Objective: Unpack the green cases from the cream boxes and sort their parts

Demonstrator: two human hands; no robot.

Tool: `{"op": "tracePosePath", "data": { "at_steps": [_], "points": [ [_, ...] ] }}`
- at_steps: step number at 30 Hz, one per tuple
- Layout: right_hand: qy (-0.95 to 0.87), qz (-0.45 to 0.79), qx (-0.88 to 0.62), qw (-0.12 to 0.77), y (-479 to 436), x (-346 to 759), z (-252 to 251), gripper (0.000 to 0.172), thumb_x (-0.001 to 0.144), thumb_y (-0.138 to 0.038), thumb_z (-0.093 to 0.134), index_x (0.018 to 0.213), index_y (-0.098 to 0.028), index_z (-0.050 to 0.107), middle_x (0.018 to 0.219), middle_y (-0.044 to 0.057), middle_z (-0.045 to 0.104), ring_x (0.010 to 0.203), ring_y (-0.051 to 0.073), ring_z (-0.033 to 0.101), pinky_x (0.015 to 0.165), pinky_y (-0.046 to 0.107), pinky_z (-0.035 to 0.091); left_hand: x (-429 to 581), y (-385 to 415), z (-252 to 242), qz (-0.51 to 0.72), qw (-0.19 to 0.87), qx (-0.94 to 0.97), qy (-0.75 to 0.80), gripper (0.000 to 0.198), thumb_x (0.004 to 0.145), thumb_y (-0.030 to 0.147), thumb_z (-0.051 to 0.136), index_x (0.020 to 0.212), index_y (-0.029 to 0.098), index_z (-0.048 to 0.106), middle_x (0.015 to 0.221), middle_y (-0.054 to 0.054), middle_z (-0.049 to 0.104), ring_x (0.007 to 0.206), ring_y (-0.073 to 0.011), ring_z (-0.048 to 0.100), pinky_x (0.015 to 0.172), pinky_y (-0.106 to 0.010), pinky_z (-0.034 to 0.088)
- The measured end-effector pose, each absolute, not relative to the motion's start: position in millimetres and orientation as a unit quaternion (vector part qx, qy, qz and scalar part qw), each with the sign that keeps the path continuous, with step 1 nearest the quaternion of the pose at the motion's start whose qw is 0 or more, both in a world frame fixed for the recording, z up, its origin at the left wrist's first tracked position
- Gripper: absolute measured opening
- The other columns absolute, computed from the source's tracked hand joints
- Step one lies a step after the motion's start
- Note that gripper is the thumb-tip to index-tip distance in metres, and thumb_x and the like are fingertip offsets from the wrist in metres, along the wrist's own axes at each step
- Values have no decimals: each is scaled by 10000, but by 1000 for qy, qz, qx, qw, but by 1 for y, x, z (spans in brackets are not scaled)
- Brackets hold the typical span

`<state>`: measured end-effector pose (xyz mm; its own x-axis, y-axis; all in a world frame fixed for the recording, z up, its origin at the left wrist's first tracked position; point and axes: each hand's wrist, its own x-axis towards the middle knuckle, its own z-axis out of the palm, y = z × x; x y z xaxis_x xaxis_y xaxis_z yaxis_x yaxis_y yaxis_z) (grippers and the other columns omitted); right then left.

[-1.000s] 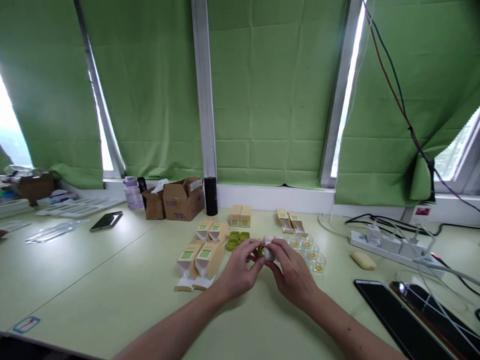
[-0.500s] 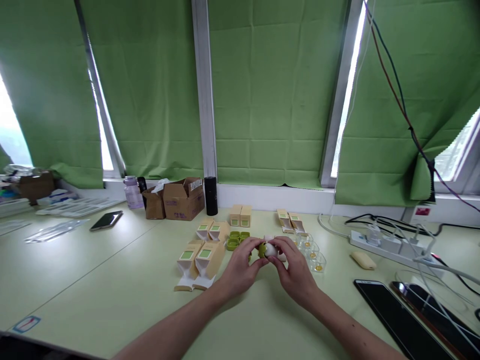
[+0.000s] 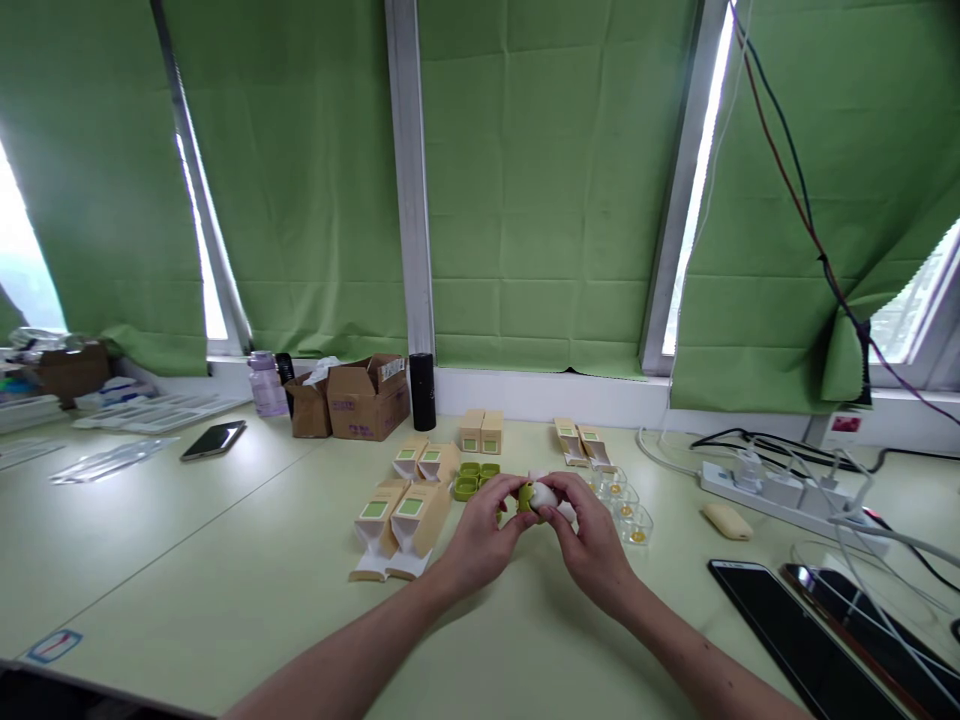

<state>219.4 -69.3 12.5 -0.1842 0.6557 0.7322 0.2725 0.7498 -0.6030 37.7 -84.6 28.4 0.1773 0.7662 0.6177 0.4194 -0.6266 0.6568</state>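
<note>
My left hand (image 3: 486, 532) and my right hand (image 3: 592, 538) meet over the middle of the table. Between their fingertips is a small rounded white-and-green piece (image 3: 543, 497). The left fingers pinch its green end, while the right thumb and fingers grip the white end. Its exact kind is too small to make out. Just behind my left hand sit several green square cups (image 3: 466, 486), partly covered by the fingers. Clear cups with yellow centres (image 3: 637, 524) stand right of my right hand. Another pale item behind the fingers is mostly hidden.
Open beige boxes (image 3: 412, 512) lie to the left, with more small boxes (image 3: 481, 432) and opened cartons (image 3: 581, 442) behind. A cardboard box (image 3: 367, 398) and black cylinder (image 3: 422, 392) stand at the back. A power strip (image 3: 787, 503), cables and a dark phone (image 3: 780, 630) occupy the right.
The white-and-green piece has turned slightly between my fingertips, its white end now tilted a little upward. Both hands stay in nearly the same place.
</note>
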Motion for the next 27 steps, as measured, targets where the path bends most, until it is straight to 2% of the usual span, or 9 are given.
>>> {"op": "tracePosePath", "data": {
  "at_steps": [4,8,10,13,17,21,27],
  "points": [
    [-676,286,-325,597,-66,223,16,307,980,-466,601,1175,-233,647,1106,92,720,976,249,678,838,381,575,34,-80,26,514,182,730,413,286,881,260,698,1164,224,707,1087,-74,730,917,-213,652,800,-342,558],
    [-546,430,-312,647,-56,230,21,475,834,-612,748,1088,-213,704,990,81,750,851,235,684,775,374,573,29,-73,22,529,194,699,440,322,876,301,703,1185,211,701,1170,-93,724,941,-217,671,822,-361,570],
    [-489,508,-280,651,-52,232,21,491,759,-626,813,997,-205,726,925,70,754,778,219,679,743,375,572,28,-70,19,536,195,691,443,345,879,302,697,1211,208,693,1201,-101,718,955,-218,675,839,-367,574],
    [-433,593,-236,637,-48,232,20,453,726,-583,858,932,-199,733,930,84,768,803,229,699,727,377,573,29,-69,17,544,192,690,436,353,894,308,684,1234,213,685,1222,-107,714,981,-222,680,844,-365,581],
    [-416,637,-217,612,-50,232,21,432,743,-554,855,950,-194,735,1004,115,776,866,251,714,690,368,562,29,-68,16,562,175,682,434,353,910,323,671,1248,222,682,1217,-104,715,1028,-230,681,837,-357,590],
    [-404,657,-211,600,-54,232,23,414,764,-537,849,976,-210,711,1022,104,777,891,243,719,677,341,548,26,-66,15,566,152,677,445,349,923,344,659,1249,223,682,1195,-92,718,1019,-225,680,853,-368,589],
    [-421,625,-232,615,-58,231,26,503,727,-516,882,1110,-254,689,1003,72,772,857,234,721,665,333,545,25,-64,13,569,145,675,447,351,931,371,660,1248,222,682,1196,-89,716,1015,-221,680,854,-361,588]
  ]
}}
